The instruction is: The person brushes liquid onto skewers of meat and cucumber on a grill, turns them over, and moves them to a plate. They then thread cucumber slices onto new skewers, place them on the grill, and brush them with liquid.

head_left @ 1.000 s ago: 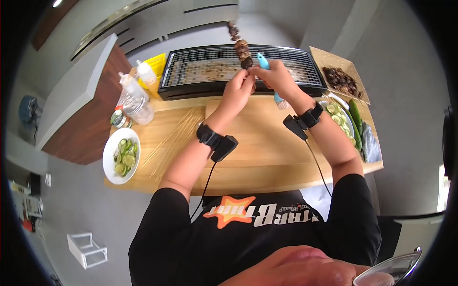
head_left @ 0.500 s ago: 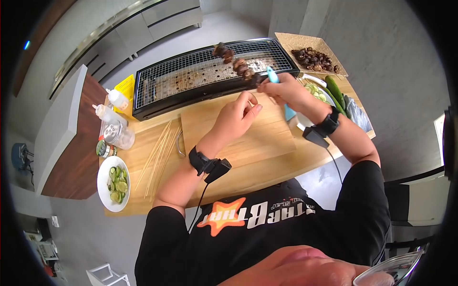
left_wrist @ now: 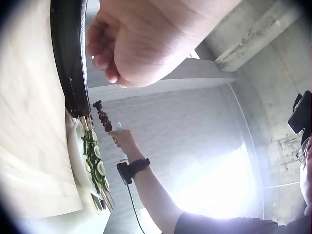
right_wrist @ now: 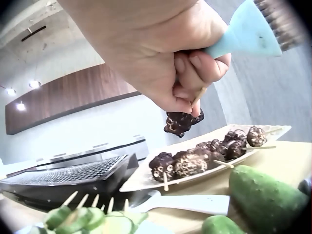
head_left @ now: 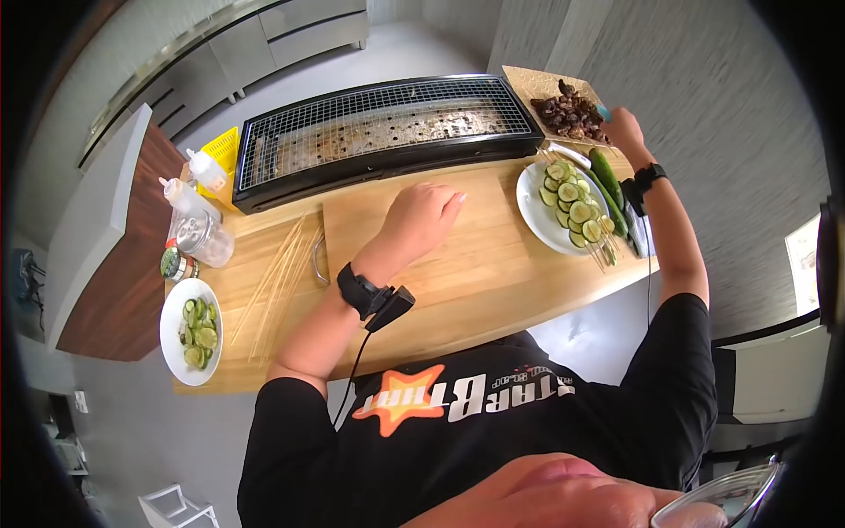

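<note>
one brush (right_wrist: pixel 251 34), one grill (head_left: pixel 387 136), two squeeze bottles (head_left: pixel 209 172)

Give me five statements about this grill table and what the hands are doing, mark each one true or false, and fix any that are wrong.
1. The right hand holds a meat skewer together with a blue brush. True.
2. The left hand grips a bamboo stick. False: it holds nothing and is over the wooden board.
3. All the meat is on the grill. False: one skewer is in the right hand, and other meat skewers lie on a tray by the grill's right end.
4. Skewered cucumber slices lie across a white plate. True.
5. The squeeze bottles stand near the grill's right end. False: they stand near its left end.
</note>
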A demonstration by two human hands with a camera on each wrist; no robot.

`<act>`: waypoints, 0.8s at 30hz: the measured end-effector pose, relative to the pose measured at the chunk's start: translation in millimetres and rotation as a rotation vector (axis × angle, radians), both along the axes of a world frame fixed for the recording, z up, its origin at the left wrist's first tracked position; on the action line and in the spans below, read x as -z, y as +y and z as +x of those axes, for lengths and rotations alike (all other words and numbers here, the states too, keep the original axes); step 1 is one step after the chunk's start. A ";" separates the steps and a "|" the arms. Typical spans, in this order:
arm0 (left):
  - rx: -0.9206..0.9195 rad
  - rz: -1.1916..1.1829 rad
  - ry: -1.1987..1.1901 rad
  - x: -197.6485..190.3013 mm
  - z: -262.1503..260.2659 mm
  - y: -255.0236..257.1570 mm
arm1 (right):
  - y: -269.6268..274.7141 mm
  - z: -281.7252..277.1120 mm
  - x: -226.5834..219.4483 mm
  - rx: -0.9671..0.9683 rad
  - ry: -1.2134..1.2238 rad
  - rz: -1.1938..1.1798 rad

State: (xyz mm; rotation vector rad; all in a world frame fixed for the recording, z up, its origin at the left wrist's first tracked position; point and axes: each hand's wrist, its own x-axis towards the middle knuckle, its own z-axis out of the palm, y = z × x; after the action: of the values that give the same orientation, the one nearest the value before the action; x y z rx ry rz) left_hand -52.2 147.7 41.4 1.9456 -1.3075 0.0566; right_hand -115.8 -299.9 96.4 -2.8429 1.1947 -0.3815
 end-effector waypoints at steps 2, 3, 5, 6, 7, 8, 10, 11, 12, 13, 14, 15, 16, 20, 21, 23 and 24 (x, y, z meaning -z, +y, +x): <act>-0.025 0.025 0.012 2.8 1.9 1.8 | -7.2 2.3 12.7 0.035 0.040 -0.012; -0.023 0.004 0.048 1.7 1.3 2.3 | -9.9 4.2 20.0 0.050 0.059 -0.016; -0.020 -0.035 0.120 -1.6 -0.1 4.1 | -7.7 3.7 28.3 -0.004 -0.009 -0.042; -0.002 -0.035 0.120 -2.4 0.0 4.7 | -7.8 3.1 30.6 -0.021 -0.011 -0.046; 0.017 -0.033 0.120 -3.1 0.5 4.9 | -3.5 2.3 30.6 -0.037 -0.013 -0.050; 0.038 -0.030 0.120 -3.5 0.4 5.1 | 8.9 0.7 24.0 -0.061 -0.006 -0.036; 0.064 -0.078 0.081 -3.4 -0.5 4.3 | 35.6 -2.9 4.8 -0.105 0.011 -0.007; 0.078 -0.102 0.062 -3.3 -1.0 3.8 | 49.6 -6.5 -3.0 -0.194 -0.024 0.010; 0.079 -0.076 0.077 -4.7 -2.0 4.2 | 64.7 -11.6 -10.1 -0.282 -0.058 0.029; 0.080 -0.047 0.092 -7.7 -3.7 5.1 | 82.1 -18.3 -15.6 -0.369 -0.093 0.050; 0.080 -0.016 0.107 -10.8 -5.5 6.1 | 104.5 -27.6 -20.2 -0.513 -0.179 0.030; 0.096 -0.014 0.126 -13.8 -7.6 6.1 | 130.3 -38.6 -25.0 -0.657 -0.268 0.010; 0.111 -0.010 0.146 -16.5 -10.3 5.8 | 160.0 -49.2 -33.1 -0.778 -0.350 -0.045; 0.180 -0.026 0.179 -28.2 -26.2 9.7 | 232.5 -95.4 -24.0 -0.926 -0.519 0.032; 0.204 -0.033 0.203 -29.9 -31.0 9.7 | 246.3 -106.1 -20.4 -0.940 -0.500 0.030; 0.256 -0.049 0.251 -30.9 -40.2 9.2 | 262.4 -119.4 0.0 -1.002 -0.542 0.155; 0.289 0.002 0.272 -29.0 -43.4 9.7 | 268.4 -124.8 13.2 -1.017 -0.521 0.216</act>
State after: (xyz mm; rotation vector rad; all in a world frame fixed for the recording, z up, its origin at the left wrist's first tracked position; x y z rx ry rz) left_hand -95.6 157.4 70.4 1.6784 -1.3861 -0.3404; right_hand -240.6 -31.6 83.2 -2.4827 -0.2979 -0.7583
